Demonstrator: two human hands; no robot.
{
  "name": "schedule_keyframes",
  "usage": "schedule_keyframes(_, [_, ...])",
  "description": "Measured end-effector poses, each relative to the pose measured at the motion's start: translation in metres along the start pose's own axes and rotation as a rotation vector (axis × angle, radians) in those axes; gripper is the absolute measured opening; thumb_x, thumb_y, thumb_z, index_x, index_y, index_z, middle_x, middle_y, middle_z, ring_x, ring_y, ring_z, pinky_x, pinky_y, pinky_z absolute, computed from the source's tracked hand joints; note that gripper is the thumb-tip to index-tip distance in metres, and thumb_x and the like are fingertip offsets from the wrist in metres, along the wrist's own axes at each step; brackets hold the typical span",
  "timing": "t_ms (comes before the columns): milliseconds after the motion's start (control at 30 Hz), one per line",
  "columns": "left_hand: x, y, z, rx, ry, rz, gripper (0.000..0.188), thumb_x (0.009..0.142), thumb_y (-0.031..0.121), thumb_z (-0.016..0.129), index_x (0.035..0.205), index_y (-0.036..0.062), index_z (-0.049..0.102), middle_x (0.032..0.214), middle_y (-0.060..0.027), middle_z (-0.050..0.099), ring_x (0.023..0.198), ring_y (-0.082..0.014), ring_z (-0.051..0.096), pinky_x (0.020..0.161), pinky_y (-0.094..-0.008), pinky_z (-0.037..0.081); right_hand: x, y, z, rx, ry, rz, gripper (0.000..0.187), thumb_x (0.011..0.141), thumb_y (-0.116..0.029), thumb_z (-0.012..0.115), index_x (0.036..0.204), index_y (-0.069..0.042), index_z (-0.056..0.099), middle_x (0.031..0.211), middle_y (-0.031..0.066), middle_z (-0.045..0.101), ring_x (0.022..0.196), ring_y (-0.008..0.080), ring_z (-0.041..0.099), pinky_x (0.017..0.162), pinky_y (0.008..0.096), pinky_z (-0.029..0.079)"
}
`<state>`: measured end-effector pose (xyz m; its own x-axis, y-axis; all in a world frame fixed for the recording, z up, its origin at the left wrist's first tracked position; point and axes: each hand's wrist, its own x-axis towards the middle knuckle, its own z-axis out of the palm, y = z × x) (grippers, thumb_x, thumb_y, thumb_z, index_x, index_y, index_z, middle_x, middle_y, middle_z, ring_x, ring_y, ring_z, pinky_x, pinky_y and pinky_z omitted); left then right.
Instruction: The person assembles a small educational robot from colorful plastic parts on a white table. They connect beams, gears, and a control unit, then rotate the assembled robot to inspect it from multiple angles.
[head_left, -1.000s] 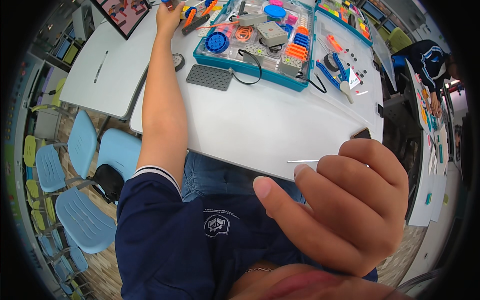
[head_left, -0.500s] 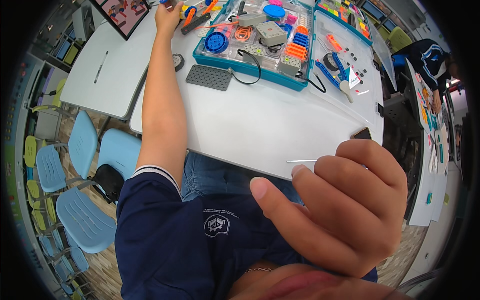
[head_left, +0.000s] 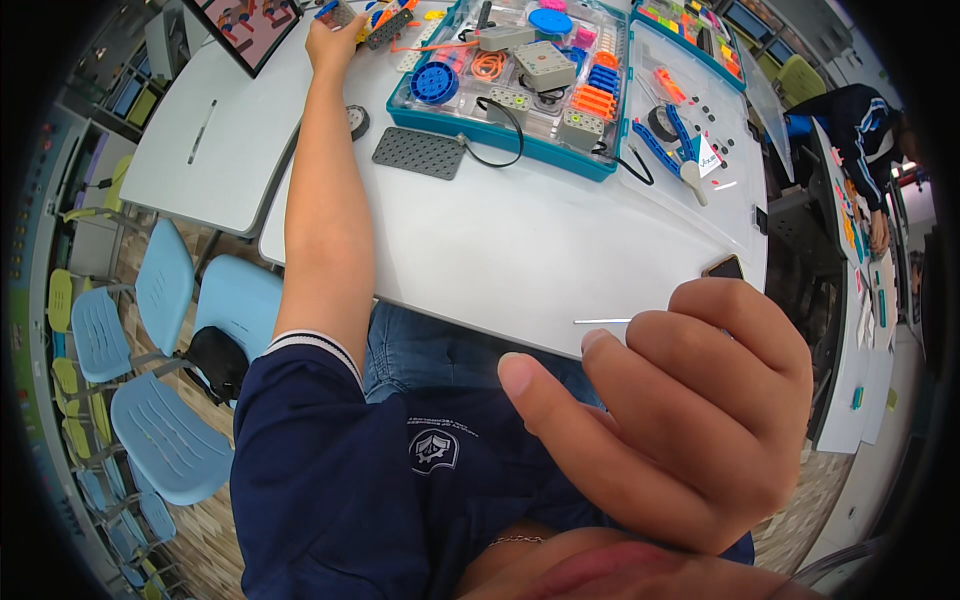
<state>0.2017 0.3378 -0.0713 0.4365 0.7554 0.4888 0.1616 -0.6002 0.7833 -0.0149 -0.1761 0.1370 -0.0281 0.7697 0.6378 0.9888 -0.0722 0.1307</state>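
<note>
My left arm reaches to the far left of the table. At the picture's top edge my left hand (head_left: pixel 332 45) is closed on a model of plastic construction pieces (head_left: pixel 388 27), with grey, orange, yellow and blue parts; its far side is cut off. A grey perforated plate (head_left: pixel 418 153) and a black wheel (head_left: pixel 356 122) lie nearer to me. Close to the camera, my right hand (head_left: pixel 700 410) is raised above the table's front edge. Its fingers are curled in and the thumb sticks out apart, with nothing seen between them.
A teal-rimmed parts box (head_left: pixel 560 158) full of pieces and cables stands at the back. Its clear lid (head_left: pixel 650 195) holds loose parts. A tablet-like screen (head_left: pixel 245 30) is far left. A phone (head_left: pixel 724 268) and thin rod (head_left: pixel 600 321) lie near the front edge. Another person (head_left: pixel 860 125) works at right.
The model at my left hand has tilted and shifted slightly upward, its grey beam now higher. My right hand has hardly moved. The other person's hand at right has moved a little nearer.
</note>
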Motion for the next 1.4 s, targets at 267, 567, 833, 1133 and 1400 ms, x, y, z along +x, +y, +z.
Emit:
schedule_keyframes(267, [-0.009,0.018,-0.009,0.092,0.092,0.014,0.073,0.062,0.048,0.087,0.109,-0.0036,0.066,0.105,-0.0158,0.071,0.095,-0.0257,0.069,0.084,-0.0353,0.052,-0.001,0.003,0.001,0.011,0.013,-0.025,0.04,0.051,-0.019,0.066,0.089,-0.01,0.076,0.072,0.0051,0.058,0.061,0.0173,0.052,0.052,0.0308,0.042])
schedule_keyframes(567, [-0.026,0.098,-0.046,-0.05,0.094,0.078,0.062,0.066,0.036,0.086,0.112,-0.0019,0.068,0.106,-0.0136,0.072,0.098,-0.0194,0.069,0.087,-0.0315,0.053,-0.001,0.007,0.005,0.02,0.052,-0.05,0.037,0.054,-0.016,0.073,0.09,-0.008,0.076,0.071,0.0051,0.057,0.058,0.0172,0.051,0.05,0.0303,0.04])
schedule_keyframes(833, [-0.048,0.196,-0.086,-0.252,-0.038,0.262,0.039,0.067,0.02,0.08,0.09,-0.0091,0.069,0.081,-0.0145,0.072,0.07,-0.0172,0.068,0.062,-0.0302,0.052,-0.001,0.044,0.026,0.085,0.001,0.034,0.034,0.063,-0.014,0.078,0.096,-0.005,0.073,0.068,0.0041,0.055,0.059,0.021,0.052,0.054,0.0334,0.04])
schedule_keyframes(1133, [-0.08,0.257,-0.128,-0.563,-0.224,0.323,0.032,0.074,0.012,0.074,0.098,-0.0097,0.069,0.089,-0.0146,0.071,0.075,-0.0184,0.067,0.066,-0.0289,0.054,0.005,0.063,0.03,0.066,-0.049,0.169,0.03,0.071,-0.01,0.078,0.1,-0.007,0.072,0.073,0.0069,0.059,0.065,0.0258,0.054,0.06,0.0368,0.042])
schedule_keyframes(1400, [-0.12,0.295,-0.144,-0.78,-0.438,0.291,0.036,0.077,0.01,0.074,0.107,-0.0088,0.066,0.098,-0.0148,0.071,0.079,-0.0154,0.067,0.07,-0.0257,0.055,-0.004,0.137,0.08,0.15,0.111,0.427,0.028,0.084,-0.017,0.073,0.111,-0.01,0.07,0.105,0.0073,0.064,0.084,0.0189,0.061,0.071,0.0312,0.05])
